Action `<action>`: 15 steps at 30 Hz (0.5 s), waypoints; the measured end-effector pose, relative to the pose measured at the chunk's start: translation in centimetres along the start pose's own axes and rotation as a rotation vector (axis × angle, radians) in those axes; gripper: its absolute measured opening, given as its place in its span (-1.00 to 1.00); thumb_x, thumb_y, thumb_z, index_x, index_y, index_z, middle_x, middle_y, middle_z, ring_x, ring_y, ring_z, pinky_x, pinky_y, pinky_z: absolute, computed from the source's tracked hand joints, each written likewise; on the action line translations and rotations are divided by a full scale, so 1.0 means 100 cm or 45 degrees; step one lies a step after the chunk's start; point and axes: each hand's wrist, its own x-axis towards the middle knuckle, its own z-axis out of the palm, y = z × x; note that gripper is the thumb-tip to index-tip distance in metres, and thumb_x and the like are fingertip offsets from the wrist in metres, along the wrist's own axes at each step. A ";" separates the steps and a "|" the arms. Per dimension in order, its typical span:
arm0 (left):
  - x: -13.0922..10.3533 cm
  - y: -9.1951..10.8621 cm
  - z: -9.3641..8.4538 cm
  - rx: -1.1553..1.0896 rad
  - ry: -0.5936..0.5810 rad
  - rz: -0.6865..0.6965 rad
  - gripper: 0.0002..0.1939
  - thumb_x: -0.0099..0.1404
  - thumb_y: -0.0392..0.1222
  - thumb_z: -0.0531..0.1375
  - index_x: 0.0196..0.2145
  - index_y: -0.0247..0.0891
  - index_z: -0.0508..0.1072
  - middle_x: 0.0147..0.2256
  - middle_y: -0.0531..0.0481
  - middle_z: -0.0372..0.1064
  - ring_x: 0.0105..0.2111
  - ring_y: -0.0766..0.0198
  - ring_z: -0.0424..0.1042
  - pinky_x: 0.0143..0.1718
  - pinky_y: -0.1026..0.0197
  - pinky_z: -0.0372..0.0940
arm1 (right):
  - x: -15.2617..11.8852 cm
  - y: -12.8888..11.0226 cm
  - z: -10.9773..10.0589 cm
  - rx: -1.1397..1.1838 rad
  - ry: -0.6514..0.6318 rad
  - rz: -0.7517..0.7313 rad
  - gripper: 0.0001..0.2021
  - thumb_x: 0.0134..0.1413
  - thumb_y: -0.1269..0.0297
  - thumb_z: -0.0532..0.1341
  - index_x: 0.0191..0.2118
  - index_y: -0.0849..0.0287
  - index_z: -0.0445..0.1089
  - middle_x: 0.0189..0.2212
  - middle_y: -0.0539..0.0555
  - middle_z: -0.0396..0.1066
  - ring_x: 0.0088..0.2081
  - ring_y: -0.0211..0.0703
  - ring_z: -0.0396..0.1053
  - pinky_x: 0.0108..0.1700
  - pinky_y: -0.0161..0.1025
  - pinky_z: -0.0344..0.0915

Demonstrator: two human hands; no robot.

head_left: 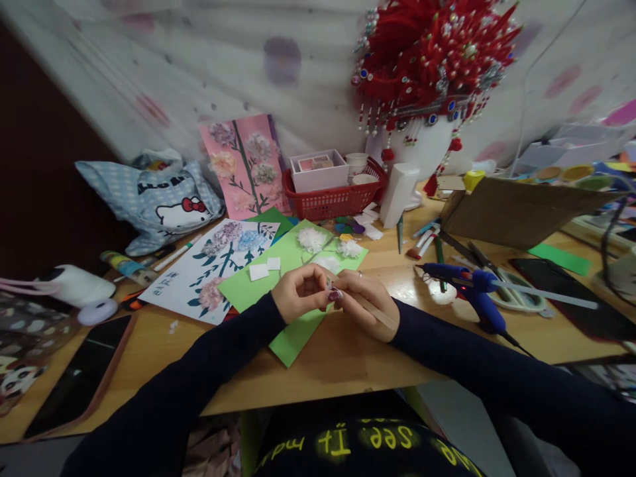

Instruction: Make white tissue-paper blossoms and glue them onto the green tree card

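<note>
Over the light green paper [298, 334], my left hand [301, 291] and my right hand [370, 306] meet with fingertips pinched together. Something small between the fingertips is too blurred to make out. A thin pale flat strip [376, 311] lies along my right hand, running from its fingers toward the wrist. Just beyond my hands, white fluffy paper flowers [311, 240] rest on the green paper. Small white paper pieces [259, 271] lie left of them. A white sheet with a flower collage [199, 291] is tucked partly under the green paper.
A blue glue gun [477, 291] lies at right with scissors [511, 295]. Behind stand a red basket [322, 205], a pink flower picture [228, 189] and a red beaded headdress [437, 73]. A phone [79, 377] and a cloth bag [149, 205] are at left.
</note>
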 end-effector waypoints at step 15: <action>0.010 0.000 -0.027 -0.118 0.405 0.066 -0.68 -0.11 -0.08 0.37 -0.56 -0.33 0.36 -0.61 0.10 0.31 -0.60 0.45 0.26 -0.55 0.36 0.20 | 0.004 -0.003 -0.002 -0.045 0.224 0.254 -0.78 0.22 0.23 0.05 -0.39 0.19 0.34 -0.54 -0.01 0.28 -0.53 -0.31 0.25 -0.46 -0.33 0.24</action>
